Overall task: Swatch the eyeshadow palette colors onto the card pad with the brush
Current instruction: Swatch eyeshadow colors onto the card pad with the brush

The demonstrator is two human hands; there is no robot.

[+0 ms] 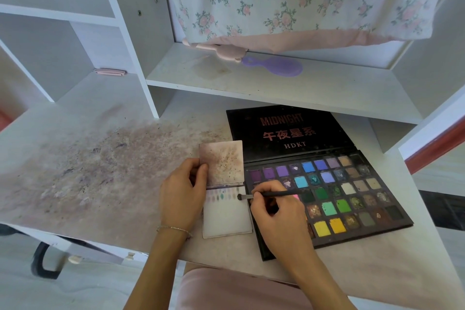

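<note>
Head view. The left hand [185, 192] rests on the bench [105, 158], its thumb and fingers pinching the folded-back, stained cover [221, 162] of the card pad [226, 219] at the cover's left edge. The pad lies flat between the two hands; its open page shows a row of small colour smears [222, 195] just under the fold, the lower part blank. The right hand [274, 205] has fingers curled round a thin dark brush [271, 194], pinched near the front of the handle. The brush lies nearly level, its tip [240, 196] at the right end of the smear row; contact with the page cannot be told for certain. Under and to the right of the right hand sits the open eyeshadow palette [352, 194], black, its lid [284, 131] laid back beyond the hands. The palette's left edge is just beside the pad. Far beyond the hands, a shelf [302, 83] carries a purple hairbrush [279, 66]. A bracelet [173, 228] is on the left wrist.
</note>
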